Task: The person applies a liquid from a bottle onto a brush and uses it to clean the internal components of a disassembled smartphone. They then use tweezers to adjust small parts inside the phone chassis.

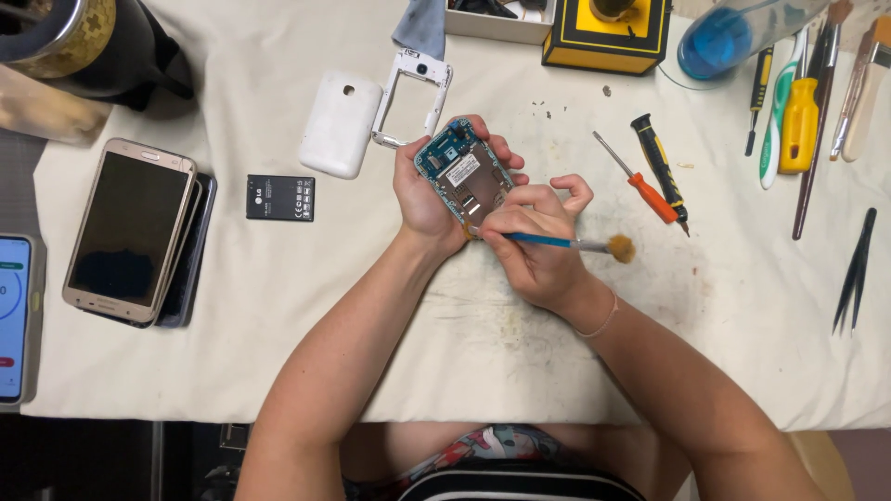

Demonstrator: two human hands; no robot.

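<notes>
Left hand grips the opened phone — right hand, just beside, pinches a brush.

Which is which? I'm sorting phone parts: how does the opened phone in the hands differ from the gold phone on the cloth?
The opened phone has its back off, showing a green circuit board; the gold phone is whole, its dark screen up. The opened phone is held tilted in the left hand; the gold phone lies flat on another dark device. The opened phone looks smaller. Both are rectangular handsets.
</notes>
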